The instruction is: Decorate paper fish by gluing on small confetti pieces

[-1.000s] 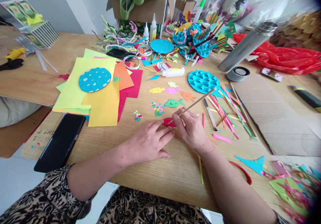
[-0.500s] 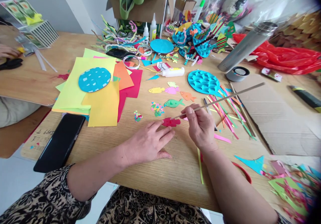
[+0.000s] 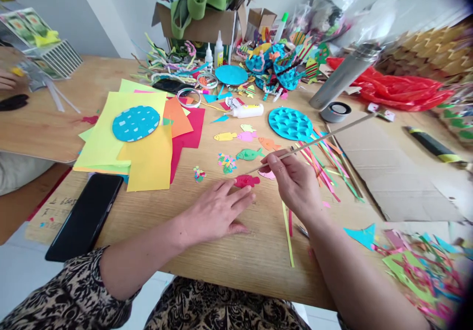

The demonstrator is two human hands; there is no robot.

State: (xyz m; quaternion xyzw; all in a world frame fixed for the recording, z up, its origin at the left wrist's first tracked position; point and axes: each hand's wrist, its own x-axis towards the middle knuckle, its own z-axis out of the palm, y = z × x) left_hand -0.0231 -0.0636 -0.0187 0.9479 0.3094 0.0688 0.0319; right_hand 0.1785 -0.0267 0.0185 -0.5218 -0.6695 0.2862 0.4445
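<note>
My right hand [image 3: 297, 187] pinches a thin wooden stick [image 3: 334, 134], its lower tip at the upper edge of a red paper fish [image 3: 248, 181]. My left hand [image 3: 212, 212] lies on the table with fingers stretched out, its fingertips touching the fish's left and lower edge. Above it are a green paper fish [image 3: 249, 154], an orange one [image 3: 269, 144] and a yellow one [image 3: 224, 136]. A pink paper fish [image 3: 266, 175] is partly hidden by my right hand. Small piles of paper confetti [image 3: 226, 162] lie to the upper left.
Coloured paper sheets [image 3: 150, 165] and a phone [image 3: 85, 216] lie at left. A glue bottle [image 3: 248, 111] and a scaled blue disc [image 3: 290, 123] lie farther back. To the right are paper strips [image 3: 334, 165], cardboard [image 3: 391, 172], a steel flask [image 3: 343, 76] and a cutter [image 3: 432, 144].
The view has shifted slightly, so most things appear a little farther left. My right hand still grips the stick at the red fish, and more of the pink fish shows. My left hand stays put.
</note>
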